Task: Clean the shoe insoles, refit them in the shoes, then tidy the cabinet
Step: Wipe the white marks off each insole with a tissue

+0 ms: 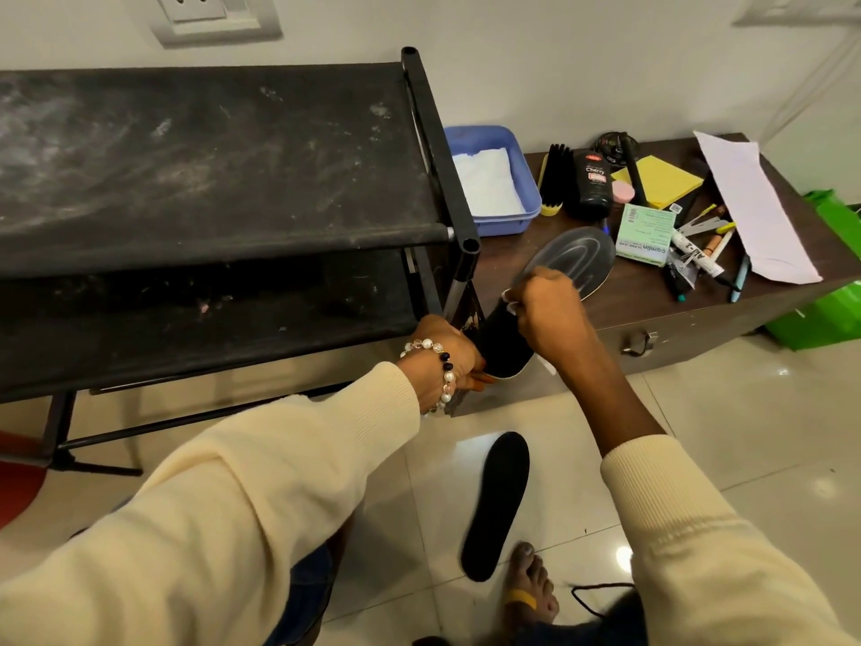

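My left hand grips the near end of a black insole that slants up over the edge of the brown cabinet. The insole's far end looks grey and shiny. My right hand is curled into a fist across the insole's middle, and bits of white tissue show at the fist. A second black insole lies flat on the tiled floor by my bare foot. No shoe is in view.
A dusty black shoe rack stands at left. The cabinet top holds a blue tray with white tissue, a shoe brush, a polish bottle, yellow sticky notes, pens and white paper. A green bag sits at right.
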`<state>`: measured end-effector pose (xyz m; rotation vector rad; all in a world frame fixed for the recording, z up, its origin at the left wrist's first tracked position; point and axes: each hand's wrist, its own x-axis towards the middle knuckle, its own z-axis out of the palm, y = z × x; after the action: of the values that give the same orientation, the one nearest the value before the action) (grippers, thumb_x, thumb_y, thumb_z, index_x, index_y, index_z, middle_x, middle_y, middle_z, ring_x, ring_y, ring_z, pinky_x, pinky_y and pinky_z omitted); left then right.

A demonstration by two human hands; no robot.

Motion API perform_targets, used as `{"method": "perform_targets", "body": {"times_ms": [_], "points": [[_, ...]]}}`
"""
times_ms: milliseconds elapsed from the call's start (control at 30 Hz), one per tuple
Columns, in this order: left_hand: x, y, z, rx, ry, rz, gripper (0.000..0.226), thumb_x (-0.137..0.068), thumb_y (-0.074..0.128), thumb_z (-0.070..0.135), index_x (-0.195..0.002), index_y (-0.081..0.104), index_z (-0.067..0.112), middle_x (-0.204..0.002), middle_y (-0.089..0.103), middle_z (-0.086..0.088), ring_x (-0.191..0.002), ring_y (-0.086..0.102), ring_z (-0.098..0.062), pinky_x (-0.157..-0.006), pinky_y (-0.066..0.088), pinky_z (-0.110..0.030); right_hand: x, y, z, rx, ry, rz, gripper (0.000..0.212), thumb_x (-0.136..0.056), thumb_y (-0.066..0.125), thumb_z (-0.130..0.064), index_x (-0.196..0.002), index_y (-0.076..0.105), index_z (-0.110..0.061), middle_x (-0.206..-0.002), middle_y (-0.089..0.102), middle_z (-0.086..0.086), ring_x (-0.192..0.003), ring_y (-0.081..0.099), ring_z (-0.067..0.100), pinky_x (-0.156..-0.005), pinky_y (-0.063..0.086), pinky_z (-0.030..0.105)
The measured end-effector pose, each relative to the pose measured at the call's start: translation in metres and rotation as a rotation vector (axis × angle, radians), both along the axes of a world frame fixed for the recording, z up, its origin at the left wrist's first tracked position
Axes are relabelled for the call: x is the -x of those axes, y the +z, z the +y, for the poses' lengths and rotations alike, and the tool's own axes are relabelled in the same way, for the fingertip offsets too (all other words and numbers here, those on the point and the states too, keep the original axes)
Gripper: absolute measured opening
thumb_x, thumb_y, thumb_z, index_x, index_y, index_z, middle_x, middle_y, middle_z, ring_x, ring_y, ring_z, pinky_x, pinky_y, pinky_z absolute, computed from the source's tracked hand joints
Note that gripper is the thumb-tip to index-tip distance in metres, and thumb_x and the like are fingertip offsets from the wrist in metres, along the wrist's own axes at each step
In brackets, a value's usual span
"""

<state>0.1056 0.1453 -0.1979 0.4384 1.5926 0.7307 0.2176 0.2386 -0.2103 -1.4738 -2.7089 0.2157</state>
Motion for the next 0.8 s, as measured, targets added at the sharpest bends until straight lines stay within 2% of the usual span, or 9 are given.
{"method": "perform_targets", "body": {"times_ms": [100,200,333,400,467,567,633,700,800], "points": [[-0.001,-0.002,-0.001,-0.017,0.005,0.032,0.035,-0.085,0.053,-0.015,-0.12,0.052,-0.012,-0.08,0.059,-0.015,-0.069,0.062,-0.025,-0.072,0.06,-0.036,-0.001,0.005,-0.012,0.046,0.193,-0.011,0.027,-0.089,0.056,-0.007,-0.113,0.069,-0.011,-0.114,0.06,0.015,-0.104,0.056,0.029,-0.088,0.047,0.035],[0.001,-0.006,0.001,-0.021,-0.017,0.052,0.023,-0.083,0.055,-0.015,-0.104,0.057,-0.005,-0.09,0.062,-0.02,-0.078,0.066,-0.031,-0.074,0.06,-0.041,-0.018,0.018,-0.013,0.145,0.35,0.017,0.025,-0.088,0.06,-0.007,-0.111,0.07,-0.013,-0.114,0.064,0.009,-0.103,0.059,0.021,-0.084,0.044,0.024],[-0.002,-0.004,0.002,0.025,-0.098,0.112,0.01,-0.088,0.06,-0.001,-0.081,0.053,-0.001,-0.084,0.065,-0.018,-0.076,0.066,-0.029,-0.081,0.058,-0.044,-0.059,0.027,-0.001,0.212,-0.006,0.206,0.021,-0.086,0.064,-0.006,-0.102,0.073,-0.016,-0.106,0.069,0.003,-0.096,0.061,0.015,-0.082,0.04,0.018],[-0.003,0.002,-0.002,0.006,-0.272,0.362,0.022,-0.087,0.068,0.02,-0.088,0.057,0.001,-0.09,0.067,-0.015,-0.082,0.068,-0.029,-0.08,0.058,-0.041,-0.071,0.028,0.001,0.265,-0.331,0.512,0.016,-0.085,0.067,-0.009,-0.096,0.074,-0.016,-0.098,0.071,0.003,-0.086,0.063,0.014,-0.078,0.048,0.026],[-0.007,0.013,-0.009,-0.051,-0.499,0.775,0.033,-0.085,0.069,0.035,-0.101,0.06,0.007,-0.095,0.064,-0.01,-0.09,0.066,-0.029,-0.077,0.055,-0.034,-0.074,0.032,-0.001,0.455,-0.576,0.864,0.012,-0.086,0.065,-0.007,-0.094,0.072,-0.013,-0.094,0.071,0.009,-0.076,0.064,0.017,-0.067,0.052,0.029],[-0.022,0.032,-0.02,-0.232,-0.647,1.172,0.029,-0.092,0.06,0.035,-0.108,0.062,0.011,-0.102,0.062,-0.012,-0.095,0.062,-0.032,-0.072,0.05,-0.035,-0.069,0.037,-0.003,0.791,-0.78,1.234,0.012,-0.087,0.055,0.004,-0.092,0.065,-0.002,-0.085,0.067,0.019,-0.06,0.062,0.022,-0.049,0.052,0.027],[-0.031,0.033,-0.018,-0.43,-0.662,1.177,0.027,-0.094,0.053,0.032,-0.11,0.063,0.012,-0.104,0.06,-0.011,-0.097,0.06,-0.033,-0.072,0.049,-0.036,-0.066,0.038,-0.004,0.833,-0.782,1.23,0.018,-0.085,0.051,0.01,-0.095,0.064,0.002,-0.08,0.066,0.019,-0.054,0.063,0.02,-0.046,0.051,0.024],[-0.036,0.024,-0.01,-0.561,-0.711,1.122,0.037,-0.094,0.055,0.033,-0.123,0.057,0.011,-0.119,0.055,-0.009,-0.109,0.054,-0.03,-0.084,0.05,-0.039,-0.064,0.034,-0.005,0.758,-0.726,1.122,0.022,-0.084,0.053,0.011,-0.1,0.066,0.005,-0.077,0.066,0.017,-0.055,0.063,0.017,-0.049,0.051,0.021],[-0.04,0.007,-0.002,-0.453,-0.722,1.104,0.07,-0.088,0.062,0.042,-0.142,0.036,0.005,-0.14,0.034,-0.01,-0.128,0.035,-0.028,-0.102,0.043,-0.038,-0.064,0.022,-0.006,0.637,-0.605,0.903,0.017,-0.084,0.063,0.0,-0.098,0.072,-0.003,-0.086,0.07,0.012,-0.074,0.064,0.018,-0.071,0.055,0.028]]}}
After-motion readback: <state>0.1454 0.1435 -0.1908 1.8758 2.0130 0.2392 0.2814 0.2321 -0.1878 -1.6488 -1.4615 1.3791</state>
